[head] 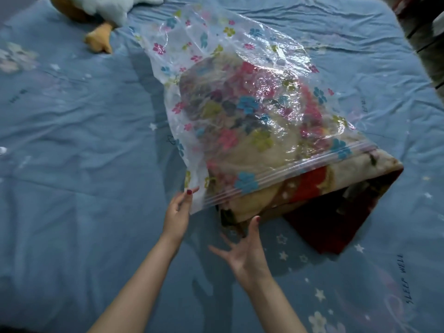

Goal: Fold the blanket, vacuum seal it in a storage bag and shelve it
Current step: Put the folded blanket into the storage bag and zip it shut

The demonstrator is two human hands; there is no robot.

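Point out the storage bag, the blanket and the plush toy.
storage bag (216,56), head view: clear upper panel.
blanket (312,183), head view: red patch outside bag mouth.
plush toy (99,38), head view: yellow foot.

A blue star-printed bed (72,145) carries the bagged blanket (310,186) and a plush toy (101,10).

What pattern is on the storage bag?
Clear storage bag printed with small blue, pink and green flowers; head view.

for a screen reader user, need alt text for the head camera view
A folded blanket sits partly inside a clear flower-printed storage bag on a blue bedsheet, one end sticking out of the bag's mouth. The left hand pinches the bag's edge; the right hand reaches open toward the blanket.
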